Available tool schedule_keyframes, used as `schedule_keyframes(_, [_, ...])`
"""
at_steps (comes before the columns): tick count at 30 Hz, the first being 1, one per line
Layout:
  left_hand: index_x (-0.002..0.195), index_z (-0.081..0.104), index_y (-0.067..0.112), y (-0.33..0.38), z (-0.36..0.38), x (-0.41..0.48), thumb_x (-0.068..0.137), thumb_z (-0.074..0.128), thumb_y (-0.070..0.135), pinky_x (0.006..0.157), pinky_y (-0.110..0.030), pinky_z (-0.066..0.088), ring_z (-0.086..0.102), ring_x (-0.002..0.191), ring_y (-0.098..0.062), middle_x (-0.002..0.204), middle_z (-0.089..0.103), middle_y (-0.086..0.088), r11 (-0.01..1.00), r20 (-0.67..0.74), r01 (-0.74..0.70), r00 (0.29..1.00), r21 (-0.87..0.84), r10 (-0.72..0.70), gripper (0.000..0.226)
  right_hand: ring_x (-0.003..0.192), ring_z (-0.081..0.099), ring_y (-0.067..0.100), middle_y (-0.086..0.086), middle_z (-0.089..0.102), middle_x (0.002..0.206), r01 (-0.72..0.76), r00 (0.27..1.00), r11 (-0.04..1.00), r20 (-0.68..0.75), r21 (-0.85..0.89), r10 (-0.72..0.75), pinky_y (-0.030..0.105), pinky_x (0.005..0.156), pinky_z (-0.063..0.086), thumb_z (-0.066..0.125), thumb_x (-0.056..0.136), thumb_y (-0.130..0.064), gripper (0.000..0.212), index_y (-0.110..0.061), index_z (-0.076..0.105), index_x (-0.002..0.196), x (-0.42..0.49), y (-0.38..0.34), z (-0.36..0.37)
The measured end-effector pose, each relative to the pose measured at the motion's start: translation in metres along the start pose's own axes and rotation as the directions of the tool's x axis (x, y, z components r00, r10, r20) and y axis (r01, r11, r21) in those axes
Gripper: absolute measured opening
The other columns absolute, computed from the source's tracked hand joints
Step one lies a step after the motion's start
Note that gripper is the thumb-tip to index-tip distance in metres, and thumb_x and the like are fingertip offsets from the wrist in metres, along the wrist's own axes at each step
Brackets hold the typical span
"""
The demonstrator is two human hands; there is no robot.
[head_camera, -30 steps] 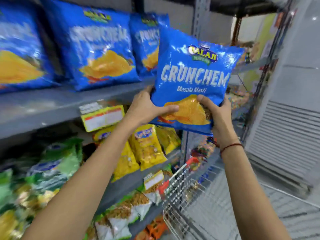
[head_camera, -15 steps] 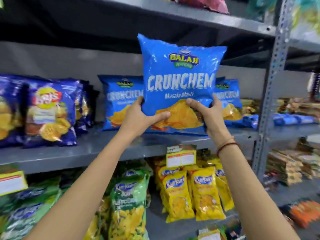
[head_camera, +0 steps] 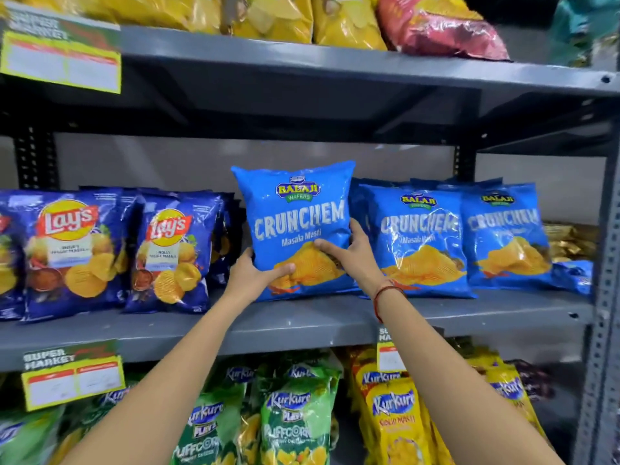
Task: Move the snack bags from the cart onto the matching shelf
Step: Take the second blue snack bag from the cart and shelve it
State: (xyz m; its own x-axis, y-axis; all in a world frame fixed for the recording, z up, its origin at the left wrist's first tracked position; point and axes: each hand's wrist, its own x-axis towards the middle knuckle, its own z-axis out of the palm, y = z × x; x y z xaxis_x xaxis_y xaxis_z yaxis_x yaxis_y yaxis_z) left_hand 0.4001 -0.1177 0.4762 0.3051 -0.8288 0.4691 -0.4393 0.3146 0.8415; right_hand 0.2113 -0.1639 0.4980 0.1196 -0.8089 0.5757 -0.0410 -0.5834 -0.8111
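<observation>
A bright blue Crunchem Masala Masti bag (head_camera: 297, 209) stands upright on the grey middle shelf (head_camera: 302, 322), its bottom edge on the shelf board. My left hand (head_camera: 250, 278) grips its lower left corner and my right hand (head_camera: 350, 260) clasps its lower right side. Two matching Crunchem bags (head_camera: 419, 236) stand just to its right. The cart is out of view.
Dark blue Lay's bags (head_camera: 70, 250) fill the shelf to the left of the held bag. Yellow and red bags (head_camera: 335, 18) sit on the top shelf. Green and yellow Kurkure bags (head_camera: 295, 417) hang below. A grey upright post (head_camera: 605, 297) bounds the right side.
The bag has gone from mid-air in front of the shelf down onto the middle shelf, left of the other Crunchem bags. Both hands still hold it. The cart has left the view.
</observation>
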Motion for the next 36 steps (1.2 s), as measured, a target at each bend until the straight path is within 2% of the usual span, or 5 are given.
schedule_keyframes(13, [0.130,0.042,0.012,-0.006,-0.001,0.003,0.069,0.078,0.042,0.090,-0.034,0.046,0.055,0.113,-0.022,0.129,0.055,-0.003,0.991,0.067,0.049,0.996,0.125,-0.058,0.077,0.129,0.043,0.013,-0.002,0.046,0.141,-0.056,0.996,0.996,-0.072,-0.064,0.051,0.034,0.108,0.039,0.078,0.075,-0.037,0.086,-0.016,0.031,0.145,0.004,0.025,0.009])
schedule_keyframes(20, [0.129,0.047,0.014,-0.002,-0.043,-0.034,0.077,0.073,0.028,0.088,-0.033,0.048,0.057,0.103,-0.018,0.117,0.056,-0.003,0.948,-0.097,-0.216,0.965,0.234,0.244,0.059,0.120,0.047,0.030,0.013,0.050,0.132,0.194,0.848,0.903,-0.398,-0.384,-0.351,0.038,0.100,0.041,0.071,0.082,-0.032,0.066,-0.009,0.042,0.137,-0.016,0.003,0.035])
schedule_keyframes(24, [0.119,0.055,0.017,-0.010,-0.083,-0.057,0.081,0.067,0.029,0.090,-0.038,0.049,0.056,0.103,-0.016,0.118,0.059,-0.002,0.857,-0.191,-0.312,0.889,0.411,0.416,0.041,0.112,0.053,0.025,0.003,0.055,0.118,0.309,0.900,0.915,-0.231,-0.261,-0.369,0.036,0.095,0.043,0.070,0.083,-0.029,0.048,-0.012,0.053,0.125,-0.029,-0.020,0.077])
schedule_keyframes(32, [0.126,0.052,0.008,-0.055,-0.153,-0.083,0.089,0.053,0.041,0.091,-0.043,0.043,0.050,0.116,-0.029,0.125,0.056,-0.011,0.655,-0.205,-0.096,0.907,0.750,0.369,0.049,0.086,0.052,0.010,-0.009,0.052,0.094,0.067,0.962,0.992,0.269,-0.104,-0.036,0.011,0.067,0.038,0.076,0.078,-0.035,0.070,-0.009,0.042,0.134,-0.039,-0.033,0.162])
schedule_keyframes(36, [0.136,0.043,0.005,-0.068,-0.170,-0.092,0.091,0.040,0.054,0.097,-0.041,0.041,0.048,0.124,-0.029,0.136,0.052,-0.014,0.628,-0.163,-0.003,0.965,0.779,0.207,0.067,0.107,0.057,0.015,-0.002,0.061,0.119,-0.121,0.926,0.991,0.353,-0.053,0.132,0.030,0.099,0.046,0.086,0.062,-0.041,0.087,-0.013,0.043,0.132,-0.035,-0.022,0.192])
